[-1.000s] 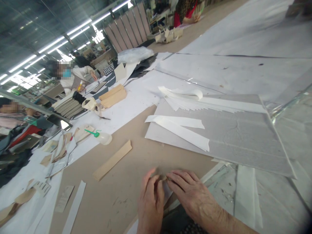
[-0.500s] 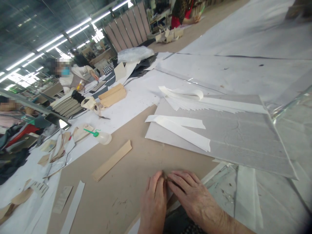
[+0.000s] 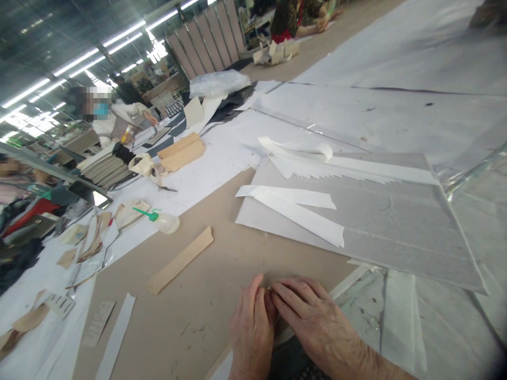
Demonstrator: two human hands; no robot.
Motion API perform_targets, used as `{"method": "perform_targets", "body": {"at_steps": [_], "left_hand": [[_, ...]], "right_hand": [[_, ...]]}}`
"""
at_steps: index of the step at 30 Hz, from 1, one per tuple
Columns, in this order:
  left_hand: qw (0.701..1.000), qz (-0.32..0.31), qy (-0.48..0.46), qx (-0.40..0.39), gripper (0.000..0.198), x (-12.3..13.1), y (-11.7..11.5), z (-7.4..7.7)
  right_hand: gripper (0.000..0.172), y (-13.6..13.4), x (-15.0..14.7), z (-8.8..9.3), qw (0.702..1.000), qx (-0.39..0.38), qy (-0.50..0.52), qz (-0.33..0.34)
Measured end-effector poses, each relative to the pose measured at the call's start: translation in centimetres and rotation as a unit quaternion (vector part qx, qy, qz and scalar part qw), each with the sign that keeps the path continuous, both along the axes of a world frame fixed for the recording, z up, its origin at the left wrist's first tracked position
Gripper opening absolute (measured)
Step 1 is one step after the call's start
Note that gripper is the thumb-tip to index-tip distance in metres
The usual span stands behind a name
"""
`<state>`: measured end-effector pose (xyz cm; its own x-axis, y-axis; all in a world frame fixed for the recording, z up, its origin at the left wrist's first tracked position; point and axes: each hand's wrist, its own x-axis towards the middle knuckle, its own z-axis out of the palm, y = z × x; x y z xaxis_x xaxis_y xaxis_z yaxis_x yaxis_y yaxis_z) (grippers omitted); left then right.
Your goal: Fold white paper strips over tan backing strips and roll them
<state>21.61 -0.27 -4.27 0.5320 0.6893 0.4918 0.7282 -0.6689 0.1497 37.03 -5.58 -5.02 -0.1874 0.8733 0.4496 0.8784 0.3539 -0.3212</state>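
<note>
Close together at the front edge of the brown board (image 3: pixel 222 274) are my left hand (image 3: pixel 253 327) and my right hand (image 3: pixel 317 316). Their fingers are bent and closed, with the fingertips meeting. Whatever lies between them is mostly hidden; I cannot make out what it is. Beyond them, white strips (image 3: pixel 301 214) lie across a grey sheet (image 3: pixel 396 227), with a fanned stack of white strips (image 3: pixel 332 166) farther back. A tan strip (image 3: pixel 182 259) lies left of my hands, and a single white strip (image 3: pixel 116 338) is farther left.
A squeeze bottle with a green spout (image 3: pixel 166 221) stands near the board's left edge. Folded tan pieces (image 3: pixel 182 151) and a plastic-wrapped bundle (image 3: pixel 218 84) lie farther back. A co-worker in a blue mask (image 3: pixel 119 119) works at the far left. Clear plastic (image 3: pixel 368 311) covers the right side.
The whole view has shifted slightly. My hands stay together at the board's edge, with the left fingers moved a little. The strips and sheet lie as before.
</note>
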Motion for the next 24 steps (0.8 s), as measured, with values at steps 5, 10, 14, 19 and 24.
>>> {"method": "perform_targets", "body": {"at_steps": [5,10,14,19,24], "left_hand": [[0.979,0.058,-0.113,-0.157,0.021,-0.7,0.3,0.2],[0.974,0.009,-0.128,-0.186,0.017,-2.2,0.7,0.4],[0.979,-0.055,-0.100,-0.167,0.027,-2.6,0.9,0.3],[0.981,-0.083,-0.095,-0.148,0.031,-2.6,0.9,0.1],[0.981,-0.087,-0.089,-0.146,0.034,-2.5,1.0,0.2]], "right_hand": [[0.029,-0.1,0.2,-0.2,1.000,-0.017,0.025,0.007],[0.033,-0.2,0.2,-0.6,0.998,-0.018,0.051,0.011],[0.035,-0.3,0.2,-1.0,0.998,-0.013,0.057,0.012],[0.035,-0.3,0.3,-1.1,0.998,-0.010,0.053,0.012],[0.037,-0.2,0.4,-0.9,0.999,-0.010,0.050,0.014]]}}
